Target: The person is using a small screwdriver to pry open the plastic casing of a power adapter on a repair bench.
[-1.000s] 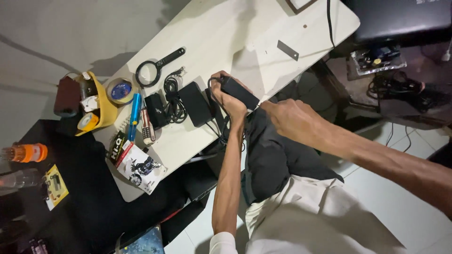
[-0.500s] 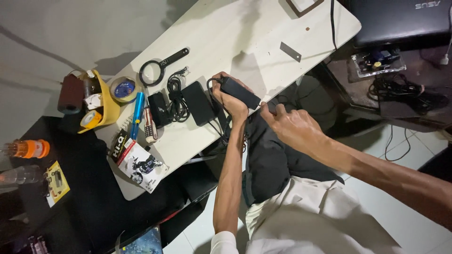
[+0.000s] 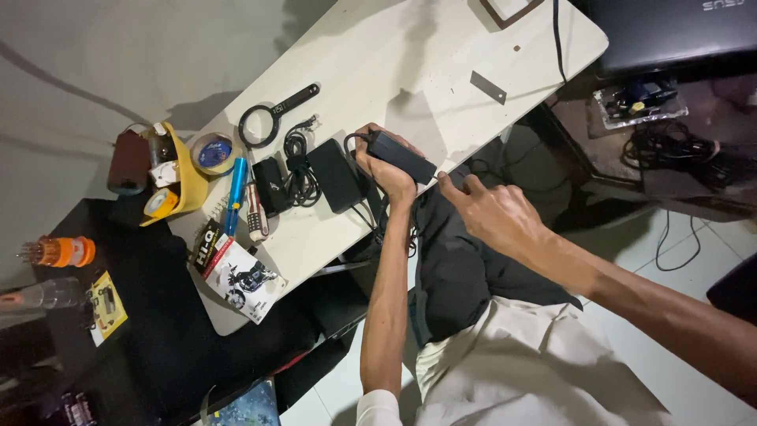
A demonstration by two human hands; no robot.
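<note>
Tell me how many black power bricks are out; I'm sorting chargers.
2: one power brick held in the left hand at the table edge, another flat on the table beside it. Others may be hidden.

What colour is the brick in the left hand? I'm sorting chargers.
Black, in the head view: the power brick in the left hand.

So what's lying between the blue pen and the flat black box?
In the head view, between the blue pen and the flat black box lie a small black case and a coiled black cable.
</note>
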